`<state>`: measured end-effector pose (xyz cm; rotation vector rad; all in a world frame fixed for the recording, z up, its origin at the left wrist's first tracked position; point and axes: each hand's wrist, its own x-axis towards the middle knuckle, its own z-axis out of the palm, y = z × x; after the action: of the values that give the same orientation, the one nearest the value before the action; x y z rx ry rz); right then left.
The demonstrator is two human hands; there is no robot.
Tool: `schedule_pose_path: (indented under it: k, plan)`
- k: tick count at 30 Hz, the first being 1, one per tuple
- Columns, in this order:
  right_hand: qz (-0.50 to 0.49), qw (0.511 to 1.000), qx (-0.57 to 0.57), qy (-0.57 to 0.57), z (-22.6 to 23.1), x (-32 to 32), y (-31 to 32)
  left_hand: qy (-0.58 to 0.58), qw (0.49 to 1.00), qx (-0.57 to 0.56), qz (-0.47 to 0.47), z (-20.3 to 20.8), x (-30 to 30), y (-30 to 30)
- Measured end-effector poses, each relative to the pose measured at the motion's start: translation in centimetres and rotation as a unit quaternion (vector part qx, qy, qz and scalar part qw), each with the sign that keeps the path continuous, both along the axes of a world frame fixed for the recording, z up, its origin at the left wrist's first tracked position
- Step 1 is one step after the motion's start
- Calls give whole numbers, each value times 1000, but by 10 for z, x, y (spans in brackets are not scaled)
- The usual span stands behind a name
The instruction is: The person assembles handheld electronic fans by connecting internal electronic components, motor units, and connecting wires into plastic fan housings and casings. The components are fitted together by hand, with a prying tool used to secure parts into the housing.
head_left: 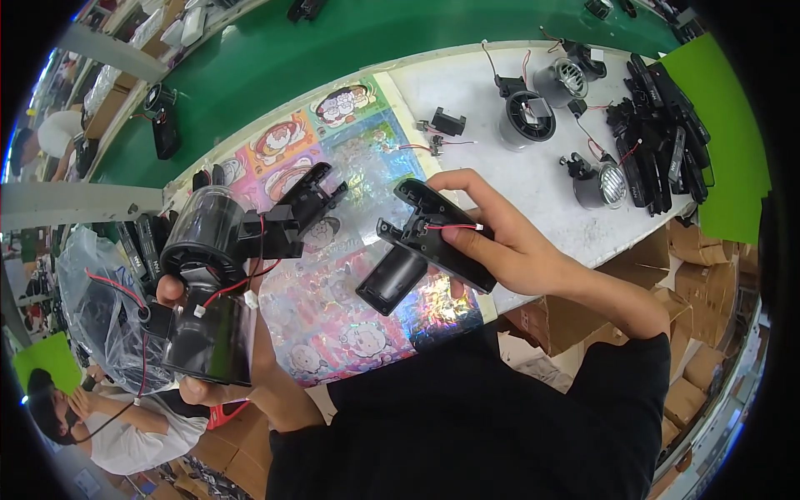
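Housing (pixel 437 247), blk, in pinch btwn R thumb (pixel 471 242) & R fingers (pixel 477 183); L fingers (pixel 193 390) round dark cyl. (pixel 204 346)

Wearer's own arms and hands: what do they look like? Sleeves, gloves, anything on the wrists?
Plain black short sleeves, right and left. Forearms bare. Right hand ungloved, short nails. Left hand, partly hidden, also ungloved. No watch, bracelet or ring visible.

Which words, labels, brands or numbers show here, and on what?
Black handles at far right: small pale lettering, which I won't copy.
Black parts at left: pale marks, too small to read.
Cartoon sheet: any lettering too small to read.
Black casing in the right hand: none visible.
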<state>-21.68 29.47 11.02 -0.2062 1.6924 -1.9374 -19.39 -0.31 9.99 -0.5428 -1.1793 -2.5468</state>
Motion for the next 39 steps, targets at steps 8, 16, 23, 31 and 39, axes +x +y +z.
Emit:
schedule_pose_path:
  k: [8, 16, 23, 31, 39]
  plan:
    - [-43, 879, 215, 424, -19, 7, 19, -4, 999, -15, -32, -3, -1, 7]
    - [-280, 895, 272, 217, -13, 50, 49, -18, 994, 35, -102, -12, -3, 5]
    - [-685, 671, 237, 159, -11, 82, 152, -84, 982, 86, -146, -15, -3, 18]
    - [-670, 627, 375, 135, -91, 109, 192, -195, 963, 117, -143, 5, -9, 58]
    - [-661, 488, 483, 302, -50, 81, 114, -171, 972, 70, -148, -1, -4, 43]
